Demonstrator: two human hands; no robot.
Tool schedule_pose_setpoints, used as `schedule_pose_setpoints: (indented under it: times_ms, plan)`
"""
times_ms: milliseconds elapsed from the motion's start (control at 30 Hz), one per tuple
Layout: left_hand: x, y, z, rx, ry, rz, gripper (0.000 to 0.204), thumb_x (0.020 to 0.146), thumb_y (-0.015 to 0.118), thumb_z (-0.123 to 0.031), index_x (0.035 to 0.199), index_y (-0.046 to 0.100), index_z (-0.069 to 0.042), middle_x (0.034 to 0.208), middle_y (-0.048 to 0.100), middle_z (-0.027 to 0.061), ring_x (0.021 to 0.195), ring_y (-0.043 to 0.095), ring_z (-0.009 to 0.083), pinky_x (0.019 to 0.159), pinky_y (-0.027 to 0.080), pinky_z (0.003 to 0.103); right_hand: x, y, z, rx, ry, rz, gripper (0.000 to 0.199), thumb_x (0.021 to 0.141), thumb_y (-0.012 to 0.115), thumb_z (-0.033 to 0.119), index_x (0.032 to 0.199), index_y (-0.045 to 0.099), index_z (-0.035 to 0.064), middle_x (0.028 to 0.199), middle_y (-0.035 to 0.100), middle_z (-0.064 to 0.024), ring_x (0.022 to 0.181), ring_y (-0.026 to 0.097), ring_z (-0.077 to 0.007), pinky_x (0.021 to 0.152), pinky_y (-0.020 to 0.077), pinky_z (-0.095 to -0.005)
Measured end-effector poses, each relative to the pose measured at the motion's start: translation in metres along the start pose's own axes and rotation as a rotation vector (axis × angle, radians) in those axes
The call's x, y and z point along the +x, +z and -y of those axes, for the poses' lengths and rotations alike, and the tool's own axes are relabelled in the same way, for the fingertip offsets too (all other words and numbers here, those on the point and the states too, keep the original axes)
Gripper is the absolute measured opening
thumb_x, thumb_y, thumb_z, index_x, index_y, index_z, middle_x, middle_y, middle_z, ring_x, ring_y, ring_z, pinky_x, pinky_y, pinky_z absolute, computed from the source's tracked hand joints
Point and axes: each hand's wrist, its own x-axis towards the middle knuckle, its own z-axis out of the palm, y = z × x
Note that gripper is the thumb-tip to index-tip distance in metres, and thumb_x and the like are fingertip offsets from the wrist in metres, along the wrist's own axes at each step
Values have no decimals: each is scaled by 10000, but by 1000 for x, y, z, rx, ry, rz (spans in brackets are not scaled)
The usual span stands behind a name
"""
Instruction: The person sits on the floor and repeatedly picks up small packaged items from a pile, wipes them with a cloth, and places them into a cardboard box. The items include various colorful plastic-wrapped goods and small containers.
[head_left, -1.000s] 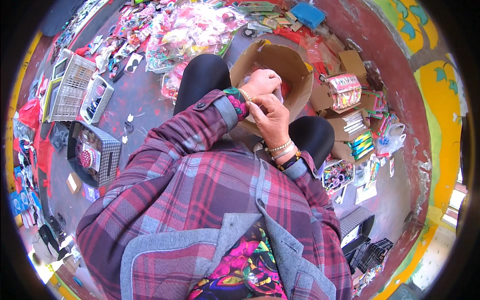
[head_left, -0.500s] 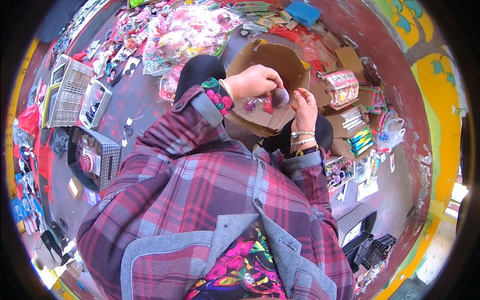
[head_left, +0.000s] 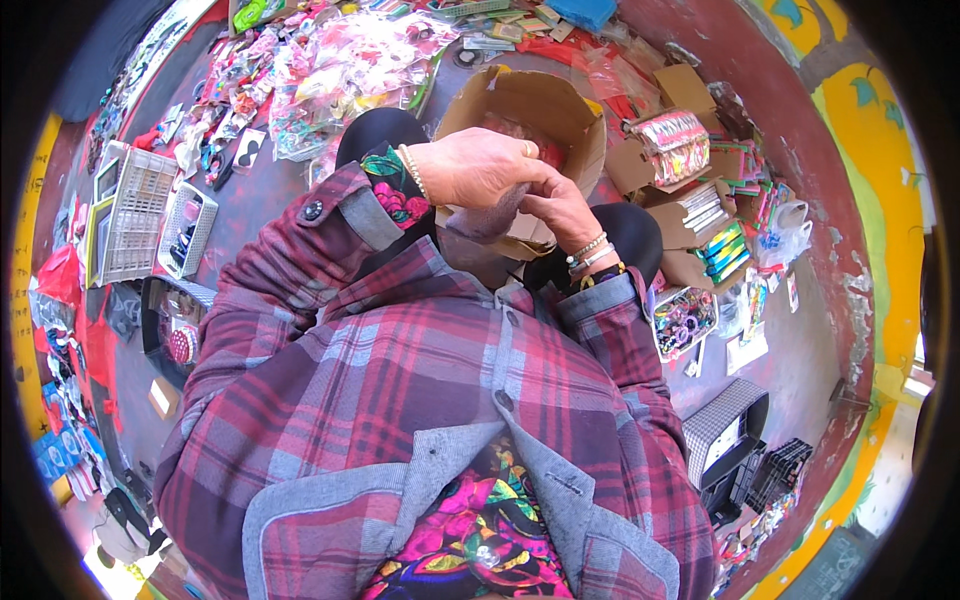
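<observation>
Both my hands are together over the near side of an open cardboard box point(head_left: 590, 165) that stands between my knees. My left hand point(head_left: 475, 168) is closed, palm down, on a soft greyish-purple piece point(head_left: 482, 222), which looks like fabric and hangs below the fingers. I cannot make out its exact kind. My right hand point(head_left: 567, 213) meets it at the left fingertips, its thumb and fingers pinched on the piece's right end. Inside the box lie clear plastic and something red point(head_left: 551, 152), partly hidden by my hands.
A heap of plastic-bagged goods point(head_left: 350, 75) lies ahead to the left. At right are small open cartons of packets point(head_left: 700, 212) and a white basket of colourful bands point(head_left: 684, 322). Grey baskets point(head_left: 187, 230) stand at left; a patterned bin point(head_left: 725, 425) sits at lower right.
My hands, apart over the box before, have come together nearer my body. The purple piece has come out toward me, and my right hand has closed on its end.
</observation>
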Motion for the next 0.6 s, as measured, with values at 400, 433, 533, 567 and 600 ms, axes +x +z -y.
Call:
schedule_pose_setpoints:
  times_ms: [400, 433, 533, 567, 600]
  plan:
    - [-6, 18, 5, -368, -428, -145, 293, 754, 594, -115, 1025, 565, -9, 809, 622, 170, 749, 609, 288, 665, 471, 358, -3, -1, 14, -1082, -305, -667, 140, 786, 558, 170, 896, 574, 86, 755, 621, -145, 758, 601, -338, 644, 471, -404]
    - [-5, 18, 1, -498, -574, -104, 270, 752, 618, -142, 977, 590, 4, 752, 628, 120, 681, 597, 176, 622, 461, 298, -1, -2, 14, -1020, -357, -740, 135, 789, 560, 167, 899, 569, 88, 750, 618, -145, 751, 601, -338, 639, 472, -400]
    - [2, 24, -15, -652, -627, -322, 200, 756, 618, -153, 892, 617, -6, 702, 610, 75, 643, 564, 133, 574, 430, 269, 7, -7, 7, -608, -519, -827, 124, 830, 551, 117, 947, 535, 82, 799, 617, -105, 707, 610, -252, 604, 480, -329]
    - [6, 25, -22, -360, -479, -471, 154, 747, 615, -140, 849, 624, -25, 698, 592, 81, 656, 560, 190, 579, 427, 297, 13, -7, 3, -304, -590, -816, 126, 840, 547, 110, 960, 526, 77, 821, 609, -86, 710, 604, -218, 606, 479, -309]
    - [10, 27, -25, -229, -389, -536, 138, 737, 608, -125, 854, 625, -54, 715, 580, 91, 696, 559, 251, 609, 442, 341, 17, -3, 1, -1, -647, -791, 129, 850, 544, 103, 973, 517, 72, 844, 601, -67, 713, 598, -184, 608, 478, -289]
